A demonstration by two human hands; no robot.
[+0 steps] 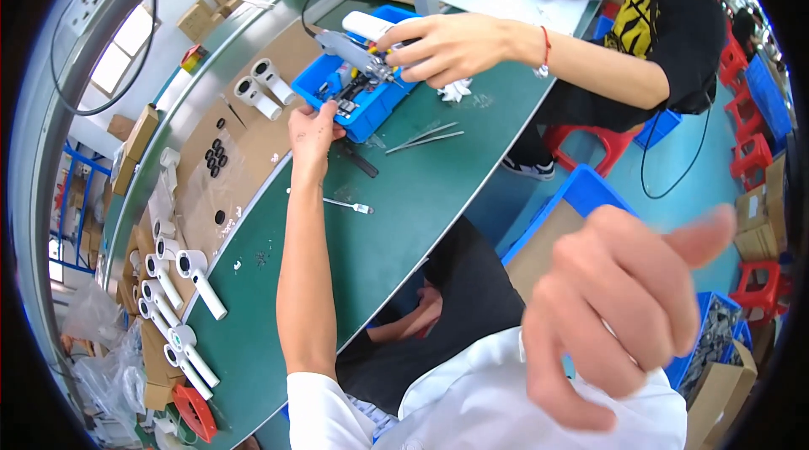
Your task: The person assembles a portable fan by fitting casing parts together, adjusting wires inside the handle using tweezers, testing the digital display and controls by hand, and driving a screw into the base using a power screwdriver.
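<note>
Now the left hand (311,131) pinches a blue rectangular plastic bin (373,120). The right hand (613,302) — half-curled — looks empty.

- Over there, a bin (375,119) sits on the bench (396,206), left hand (310,140) at its near corner.
- Strips (425,140) lie right of that hand.
- Handheld fans (205,288) lie along the bench's left side.
- Stools (758,273) stand far right, on the floor (699,165).

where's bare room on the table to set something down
The green table is bare between the left forearm, thin white stick and its near edge; mostly free, bar small bits, between that forearm and the white handheld devices. Crowded: the blue bin, with the left hand and a co-worker's hand at it.
</note>
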